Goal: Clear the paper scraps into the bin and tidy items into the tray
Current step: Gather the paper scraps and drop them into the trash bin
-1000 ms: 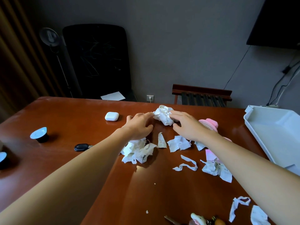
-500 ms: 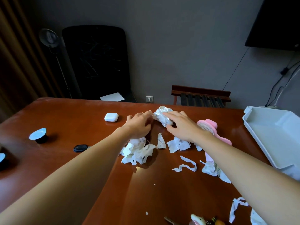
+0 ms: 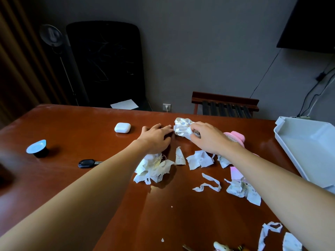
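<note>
The right hand [image 3: 208, 137] comes over the crumpled paper wad [image 3: 182, 129] from its right side, fingers curled onto it and gripping. The left hand [image 3: 155, 137] lies flat on the table [image 3: 72, 178] just left of the wad, fingers straight and relaxed, tips almost touching the paper. Nearer the person than the wad, loose scraps spread out: a heaped pile of scraps [image 3: 154, 167] under the left wrist and a curled strip [image 3: 208, 185] further toward the person. Right of the wad, a pink brush [image 3: 235, 137] peeks from behind the right wrist, and well beyond that sits the white tray [image 3: 311, 147]. Left of the wad rest an earbud case [image 3: 122, 127], a car key [image 3: 87, 163] and a dark capsule cup [image 3: 37, 148].
</note>
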`<state>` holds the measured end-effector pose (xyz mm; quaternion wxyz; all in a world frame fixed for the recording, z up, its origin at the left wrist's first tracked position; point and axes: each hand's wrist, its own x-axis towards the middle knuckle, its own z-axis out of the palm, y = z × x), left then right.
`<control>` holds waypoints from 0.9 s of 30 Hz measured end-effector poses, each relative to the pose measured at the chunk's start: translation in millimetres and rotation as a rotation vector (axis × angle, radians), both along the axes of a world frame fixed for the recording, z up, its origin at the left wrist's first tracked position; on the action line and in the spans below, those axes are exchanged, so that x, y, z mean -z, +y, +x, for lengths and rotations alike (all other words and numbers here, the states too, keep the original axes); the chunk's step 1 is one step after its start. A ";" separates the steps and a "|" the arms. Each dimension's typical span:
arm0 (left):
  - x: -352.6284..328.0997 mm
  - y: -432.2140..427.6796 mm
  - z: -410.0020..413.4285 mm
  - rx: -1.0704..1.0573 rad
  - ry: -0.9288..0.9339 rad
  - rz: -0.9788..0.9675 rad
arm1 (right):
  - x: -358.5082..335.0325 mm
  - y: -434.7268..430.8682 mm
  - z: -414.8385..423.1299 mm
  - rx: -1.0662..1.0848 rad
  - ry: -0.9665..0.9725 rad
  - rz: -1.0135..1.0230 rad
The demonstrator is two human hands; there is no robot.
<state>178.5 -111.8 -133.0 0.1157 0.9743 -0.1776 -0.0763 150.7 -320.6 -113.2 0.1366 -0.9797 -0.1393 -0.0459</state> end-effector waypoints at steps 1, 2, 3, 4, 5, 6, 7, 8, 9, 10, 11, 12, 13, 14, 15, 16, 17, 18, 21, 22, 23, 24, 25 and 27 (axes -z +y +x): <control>0.2 -0.7 1.1 -0.012 0.006 -0.010 | -0.7 -0.4 -0.5 0.001 0.002 0.004; -0.1 -1.4 2.0 -0.026 0.007 -0.029 | -1.6 -0.6 -1.0 0.002 -0.001 0.009; -1.3 -2.1 2.2 -0.040 0.001 -0.058 | -2.1 -0.3 -1.1 0.004 -0.006 0.009; -3.0 -2.8 1.2 -0.050 -0.014 -0.094 | -2.1 -0.1 -1.2 0.007 -0.013 0.003; -4.6 -3.6 0.3 -0.055 -0.034 -0.131 | -2.5 0.2 -1.2 0.006 -0.026 -0.006; -7.2 -4.5 -1.7 -0.056 -0.050 -0.158 | -2.5 0.9 -1.1 0.008 -0.041 -0.017; -9.5 -5.7 -3.9 -0.054 -0.065 -0.174 | -2.5 1.5 -1.5 0.011 -0.055 -0.021; -11.6 -7.1 -5.8 -0.050 -0.081 -0.181 | -2.9 1.8 -1.2 0.015 -0.068 -0.020; -13.1 -9.0 -7.8 -0.047 -0.094 -0.186 | -3.2 2.1 -0.8 0.017 -0.082 -0.019; -14.6 -10.9 -10.0 -0.044 -0.108 -0.189 | -4.1 2.8 -1.0 0.024 -0.094 -0.017; -15.5 -12.5 -11.7 -0.039 -0.128 -0.194 | -5.5 3.2 -1.8 0.027 -0.105 -0.014; -16.2 -14.1 -13.7 -0.032 -0.150 -0.199 | -7.3 3.5 -3.5 0.026 -0.111 -0.017; -17.0 -15.7 -15.5 -0.023 -0.174 -0.201 | -8.8 3.7 -4.9 0.016 -0.119 -0.025; -18.2 -16.9 -17.2 -0.013 -0.194 -0.201 | -11.1 4.0 -6.7 0.002 -0.127 -0.032; -19.4 -17.9 -18.8 -0.006 -0.203 -0.197 | -13.6 4.4 -8.8 -0.012 -0.131 -0.033; -21.3 -18.8 -21.1 -0.002 -0.204 -0.189 | -16.8 5.1 -11.5 -0.026 -0.135 -0.022; -22.5 -19.8 -23.6 -0.004 -0.202 -0.180 | -19.4 5.9 -14.4 -0.040 -0.134 0.003; -23.3 -19.8 -27.0 -0.008 -0.207 -0.171 | -21.5 7.0 -17.3 -0.050 -0.127 0.045; -21.7 -17.8 -41.3 0.020 -0.256 -0.149 | -22.9 8.8 -30.1 -0.052 -0.083 0.140; -20.4 -16.4 -46.6 0.035 -0.266 -0.142 | -22.8 8.5 -34.9 -0.051 -0.067 0.144; -18.9 -14.9 -51.6 0.047 -0.269 -0.134 | -21.3 7.4 -39.9 -0.051 -0.046 0.142; -18.1 -13.8 -57.2 0.053 -0.272 -0.128 | -19.9 5.8 -45.6 -0.056 -0.024 0.140; -18.3 -13.0 -61.7 0.050 -0.278 -0.127 | -19.0 3.8 -51.1 -0.063 -0.004 0.140; -21.2 -11.4 -70.3 0.031 -0.291 -0.127 | -16.8 -1.1 -62.2 -0.057 0.028 0.154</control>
